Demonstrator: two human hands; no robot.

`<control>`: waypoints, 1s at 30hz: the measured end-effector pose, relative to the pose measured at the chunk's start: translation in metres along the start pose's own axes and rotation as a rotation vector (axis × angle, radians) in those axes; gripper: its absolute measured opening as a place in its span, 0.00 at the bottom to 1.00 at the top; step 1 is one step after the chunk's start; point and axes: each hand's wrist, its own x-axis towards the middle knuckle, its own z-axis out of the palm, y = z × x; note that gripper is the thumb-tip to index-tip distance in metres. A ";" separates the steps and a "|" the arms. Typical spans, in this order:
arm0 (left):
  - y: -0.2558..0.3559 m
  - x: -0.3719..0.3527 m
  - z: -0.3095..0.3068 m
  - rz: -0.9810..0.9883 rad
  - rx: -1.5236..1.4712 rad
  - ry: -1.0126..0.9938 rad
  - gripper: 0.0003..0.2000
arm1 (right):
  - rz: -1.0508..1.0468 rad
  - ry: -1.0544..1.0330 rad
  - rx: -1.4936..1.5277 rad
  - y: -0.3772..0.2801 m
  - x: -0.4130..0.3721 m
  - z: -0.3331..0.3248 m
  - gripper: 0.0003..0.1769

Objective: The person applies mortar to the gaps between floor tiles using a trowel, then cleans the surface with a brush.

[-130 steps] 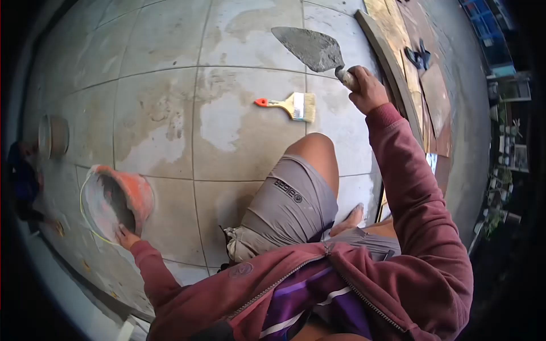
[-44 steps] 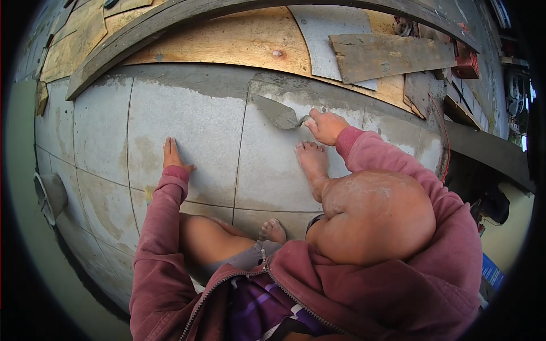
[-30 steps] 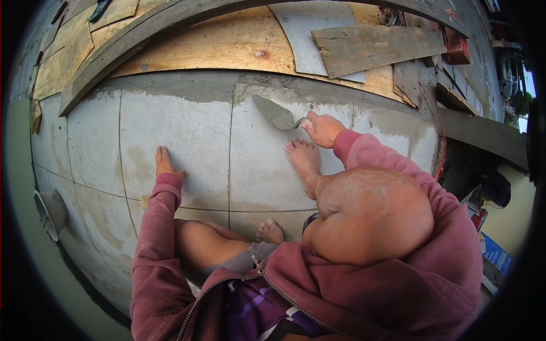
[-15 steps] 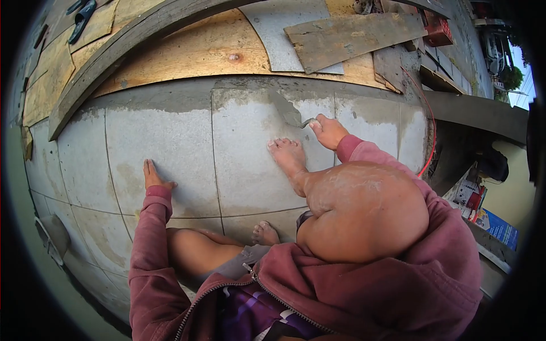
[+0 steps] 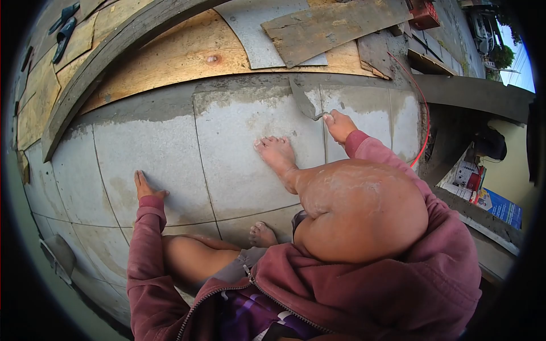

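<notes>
My right hand (image 5: 339, 125) is closed around the handle of a pointing trowel (image 5: 305, 102). The trowel's grey blade lies over the wet mortar strip (image 5: 244, 91) along the far edge of the tiles, its tip near the plywood. To the left, my left hand (image 5: 149, 186) rests on a pale floor tile (image 5: 153, 148), fingers stretched out and holding nothing. My bare foot (image 5: 277, 154) stands on the neighbouring tile (image 5: 250, 182), between the two hands.
Plywood sheets (image 5: 170, 57) lie beyond the mortar, with a loose board (image 5: 335, 28) on top. A curved-looking timber beam (image 5: 91, 74) crosses the left. A red cable (image 5: 427, 122) runs at right. Sandals (image 5: 65, 40) lie far left; a bucket-like container (image 5: 58, 253) sits lower left.
The trowel has swung its blade toward the plywood and shifted right relative to my foot, along with my right hand. The whole view has turned slightly. My left hand stays on its tile.
</notes>
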 end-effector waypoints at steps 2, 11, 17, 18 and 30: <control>0.002 0.003 0.001 -0.025 0.044 0.018 0.57 | -0.014 0.017 -0.050 -0.005 -0.004 0.003 0.20; -0.001 0.007 0.005 -0.038 0.088 0.007 0.58 | 0.177 0.051 0.132 0.019 -0.001 -0.009 0.20; -0.012 0.011 0.011 0.007 0.033 0.015 0.58 | 0.147 0.033 0.118 0.034 -0.009 -0.020 0.20; -0.010 0.012 0.010 0.017 0.021 0.025 0.58 | 0.221 0.037 0.174 0.036 -0.010 -0.021 0.20; -0.012 0.008 0.010 -0.011 0.075 0.000 0.58 | 0.057 0.034 -0.002 0.043 -0.009 -0.008 0.20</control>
